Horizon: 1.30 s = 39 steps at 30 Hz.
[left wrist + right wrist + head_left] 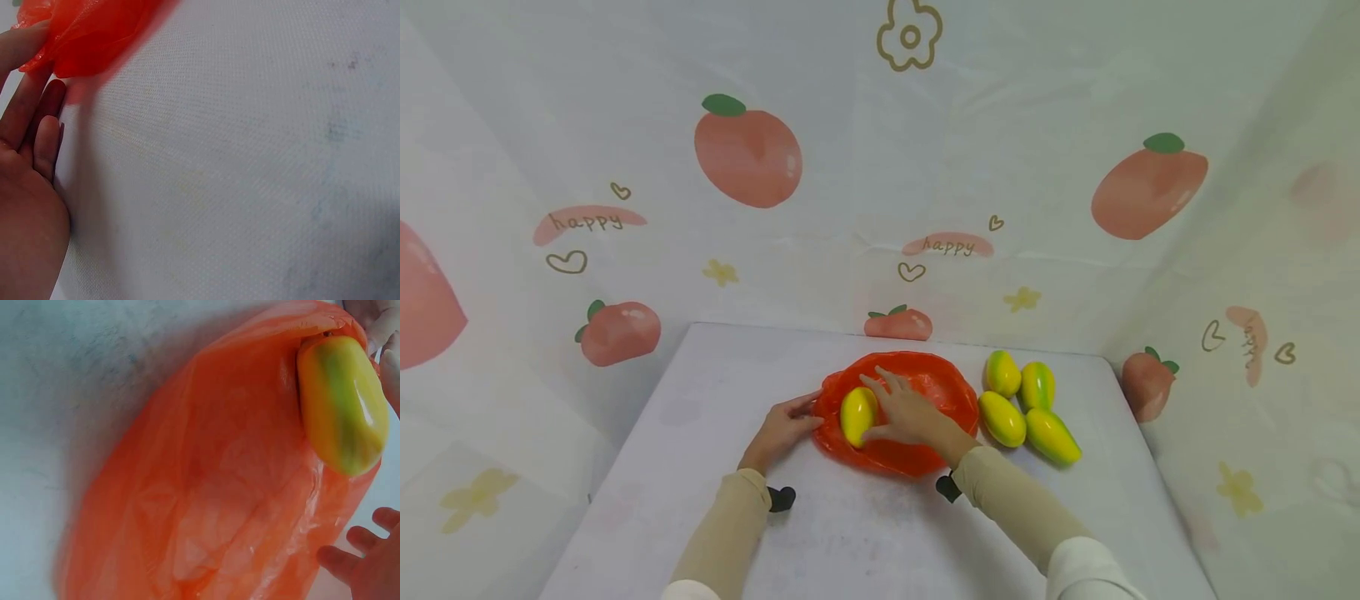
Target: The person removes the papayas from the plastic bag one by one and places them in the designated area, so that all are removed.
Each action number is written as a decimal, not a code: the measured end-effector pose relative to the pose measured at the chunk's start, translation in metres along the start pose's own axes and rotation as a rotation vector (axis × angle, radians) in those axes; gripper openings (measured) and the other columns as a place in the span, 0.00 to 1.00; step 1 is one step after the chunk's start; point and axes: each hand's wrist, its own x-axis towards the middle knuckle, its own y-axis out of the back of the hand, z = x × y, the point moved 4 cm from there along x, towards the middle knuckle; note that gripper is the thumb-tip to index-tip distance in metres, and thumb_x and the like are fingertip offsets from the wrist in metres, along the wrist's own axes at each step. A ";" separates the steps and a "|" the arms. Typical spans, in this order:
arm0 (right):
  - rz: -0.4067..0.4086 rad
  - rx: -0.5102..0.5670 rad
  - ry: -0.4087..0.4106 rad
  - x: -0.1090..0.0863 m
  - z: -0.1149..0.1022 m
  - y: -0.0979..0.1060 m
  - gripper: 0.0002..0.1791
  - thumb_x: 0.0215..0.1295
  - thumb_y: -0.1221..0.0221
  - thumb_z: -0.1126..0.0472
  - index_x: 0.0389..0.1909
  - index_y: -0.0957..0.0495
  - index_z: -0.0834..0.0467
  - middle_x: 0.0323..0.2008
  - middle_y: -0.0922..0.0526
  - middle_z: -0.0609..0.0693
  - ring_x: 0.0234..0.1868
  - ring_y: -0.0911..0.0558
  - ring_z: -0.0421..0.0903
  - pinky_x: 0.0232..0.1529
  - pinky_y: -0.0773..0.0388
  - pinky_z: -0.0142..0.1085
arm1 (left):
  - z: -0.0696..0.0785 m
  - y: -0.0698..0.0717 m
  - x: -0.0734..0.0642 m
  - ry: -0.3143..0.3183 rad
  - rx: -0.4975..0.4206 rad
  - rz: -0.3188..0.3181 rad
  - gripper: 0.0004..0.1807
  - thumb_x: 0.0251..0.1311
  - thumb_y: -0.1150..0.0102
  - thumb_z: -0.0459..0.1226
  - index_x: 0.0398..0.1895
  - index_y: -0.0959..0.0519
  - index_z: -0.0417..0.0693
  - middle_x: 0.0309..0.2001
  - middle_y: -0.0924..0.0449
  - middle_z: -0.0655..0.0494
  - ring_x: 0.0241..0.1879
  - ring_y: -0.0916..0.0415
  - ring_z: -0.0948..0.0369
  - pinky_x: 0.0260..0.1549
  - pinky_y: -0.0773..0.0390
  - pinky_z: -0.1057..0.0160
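Note:
A red plastic bag [895, 460] lies spread on the table. On its left part rests one yellow mango [857, 417] with a green streak, plain in the right wrist view. My left hand [784, 429] pinches the bag's left edge between thumb and fingers. Over the bag, my right hand [910, 414] has its fingers spread just right of the mango. In the right wrist view, the visible fingertips [337, 559] are apart from the fruit. Whether the right thumb touches it, I cannot tell.
Several more yellow-green mangoes [1002, 419] sit in a group on the table [715, 367], right of the bag. A white cloth wall [850, 167] printed with fruit stands behind the table and continues along both sides.

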 end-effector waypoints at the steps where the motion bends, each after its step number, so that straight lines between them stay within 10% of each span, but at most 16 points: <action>1: -0.008 0.009 -0.005 0.001 -0.002 0.000 0.59 0.57 0.34 0.31 0.82 0.60 0.33 0.83 0.55 0.51 0.82 0.48 0.60 0.69 0.28 0.63 | 0.000 0.000 0.000 0.002 0.000 0.000 0.30 0.64 0.34 0.47 0.70 0.26 0.73 0.68 0.23 0.53 0.69 0.28 0.50 0.69 0.27 0.43; 39: -0.088 0.068 -0.023 0.018 -0.016 -0.013 0.47 0.60 0.29 0.48 0.78 0.42 0.37 0.76 0.43 0.51 0.70 0.30 0.52 0.62 0.18 0.51 | 0.007 -0.001 -0.005 0.020 -0.001 0.025 0.28 0.65 0.35 0.45 0.69 0.25 0.71 0.65 0.21 0.51 0.66 0.26 0.51 0.67 0.23 0.45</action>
